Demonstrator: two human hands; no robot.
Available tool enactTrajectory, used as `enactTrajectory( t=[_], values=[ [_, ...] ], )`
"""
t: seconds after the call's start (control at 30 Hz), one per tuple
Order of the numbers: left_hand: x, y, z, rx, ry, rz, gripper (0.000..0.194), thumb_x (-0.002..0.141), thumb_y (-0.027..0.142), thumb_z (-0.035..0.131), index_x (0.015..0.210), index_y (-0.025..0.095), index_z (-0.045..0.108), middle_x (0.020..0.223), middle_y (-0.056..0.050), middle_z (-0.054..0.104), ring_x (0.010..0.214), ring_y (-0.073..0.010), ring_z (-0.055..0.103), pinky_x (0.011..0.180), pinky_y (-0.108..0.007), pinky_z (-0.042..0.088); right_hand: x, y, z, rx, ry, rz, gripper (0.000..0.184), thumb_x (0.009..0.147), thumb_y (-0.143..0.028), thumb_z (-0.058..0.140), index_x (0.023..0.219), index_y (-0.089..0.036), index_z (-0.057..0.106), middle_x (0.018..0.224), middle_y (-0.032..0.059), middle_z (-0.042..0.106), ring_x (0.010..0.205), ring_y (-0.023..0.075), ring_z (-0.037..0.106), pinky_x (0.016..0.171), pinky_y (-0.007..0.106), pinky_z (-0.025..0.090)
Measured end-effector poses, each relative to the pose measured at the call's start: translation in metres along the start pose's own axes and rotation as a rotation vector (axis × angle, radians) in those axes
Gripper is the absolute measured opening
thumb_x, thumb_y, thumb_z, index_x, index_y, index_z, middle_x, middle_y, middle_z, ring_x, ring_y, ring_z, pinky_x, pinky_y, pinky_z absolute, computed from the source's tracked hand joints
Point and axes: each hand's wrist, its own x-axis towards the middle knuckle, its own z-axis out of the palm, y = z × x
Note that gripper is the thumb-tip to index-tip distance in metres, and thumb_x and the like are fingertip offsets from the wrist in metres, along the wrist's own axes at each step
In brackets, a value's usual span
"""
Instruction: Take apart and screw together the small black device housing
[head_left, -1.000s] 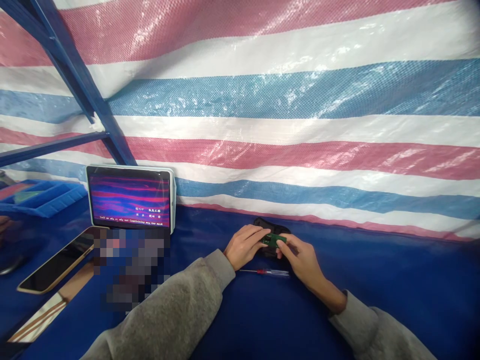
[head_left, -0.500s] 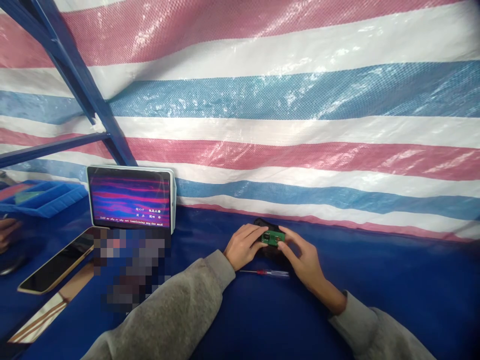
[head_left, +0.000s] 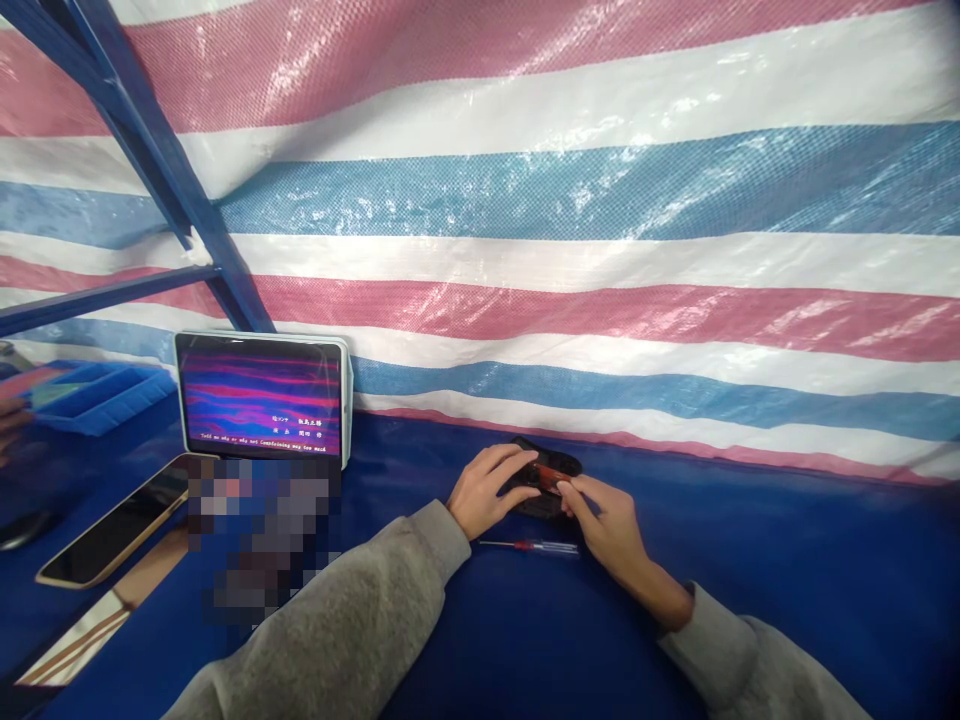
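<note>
Both my hands meet over a small black device shell (head_left: 559,463) lying on the blue table cover (head_left: 750,580). My left hand (head_left: 486,490) curls its fingers round the shell's left side. My right hand (head_left: 604,515) pinches a small circuit board (head_left: 545,475), whose reddish-brown face shows, and holds it against the shell. A thin screwdriver with a red and clear handle (head_left: 534,545) lies on the cover just below my wrists, touched by neither hand.
A tablet (head_left: 261,397) with a lit screen stands at the left against the striped tarp wall (head_left: 570,220). A phone (head_left: 112,530) lies flat in front of it. A blue tray (head_left: 90,395) and a blue metal frame (head_left: 161,190) stand farther left.
The board showed its green face a moment ago and was held slightly above the shell. It is now turned to its reddish side and lowered onto the shell.
</note>
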Motion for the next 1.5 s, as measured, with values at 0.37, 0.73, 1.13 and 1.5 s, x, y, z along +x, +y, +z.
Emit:
enactTrajectory(
  t=[0.37,0.73,1.13,1.5],
  values=[
    [-0.0011,-0.0013,-0.0086,0.215,-0.151,0.084,0.022,0.094,0.033,0.051,0.098,0.014,0.063,0.086,-0.008,0.068,0.082,-0.0217,0.061,0.071,-0.037,0.042,0.0013,0.0006,-0.0029,0.001,0.078,0.093,0.03,0.096,-0.031,0.042,0.089,-0.018,0.069,0.069,0.0003,0.058,0.061,0.0125,0.055,0.059,0.025,0.04],
    [-0.0014,-0.0015,-0.006,0.262,-0.292,0.054,0.02,0.092,0.031,0.052,0.097,0.014,0.063,0.083,-0.007,0.066,0.082,-0.0217,0.059,0.071,-0.036,0.039,0.002,0.0029,-0.0025,-0.003,0.092,0.082,0.029,0.095,-0.032,0.044,0.087,-0.019,0.068,0.079,0.0028,0.064,0.072,0.0151,0.06,0.068,0.027,0.044],
    [-0.0011,-0.0032,-0.0038,0.234,-0.288,0.071,0.022,0.093,0.034,0.052,0.097,0.015,0.064,0.087,-0.008,0.065,0.086,-0.0217,0.059,0.074,-0.036,0.042,0.0024,0.0048,-0.0012,-0.01,0.055,0.103,0.03,0.095,-0.034,0.043,0.087,-0.019,0.069,0.08,0.0033,0.065,0.072,0.0159,0.06,0.067,0.028,0.045],
    [-0.0016,-0.0043,-0.0023,0.231,-0.334,0.068,0.024,0.093,0.036,0.053,0.102,0.016,0.064,0.095,-0.008,0.063,0.084,-0.0204,0.058,0.076,-0.035,0.04,0.0019,0.0083,0.0003,-0.065,0.064,0.093,0.026,0.093,-0.032,0.045,0.089,-0.021,0.068,0.086,0.0044,0.064,0.078,0.0177,0.061,0.073,0.03,0.048]
  ],
)
